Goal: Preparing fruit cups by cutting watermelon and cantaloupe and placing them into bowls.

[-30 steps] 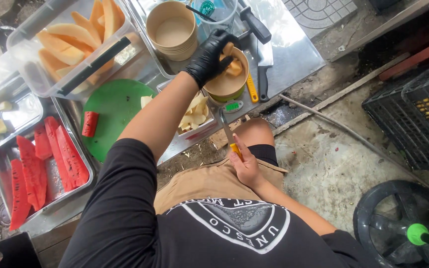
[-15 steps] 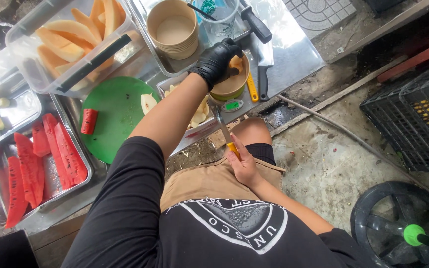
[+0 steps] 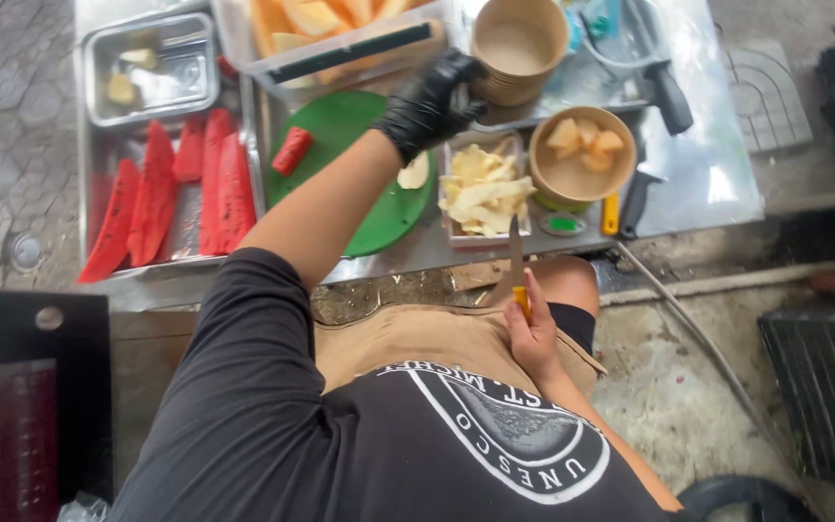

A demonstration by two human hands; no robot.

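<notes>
Head view: black-gloved left hand [image 3: 427, 108] fingers closed on tan paper cup [image 3: 518, 48]; right hand [image 3: 533, 333] grips yellow-handled knife [image 3: 518, 275], best kept blade-away.

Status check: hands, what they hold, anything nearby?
Left hand, black-gloved, at empty paper bowl. Right hand grips yellow-handled knife. Filled fruit bowl beside.
</notes>
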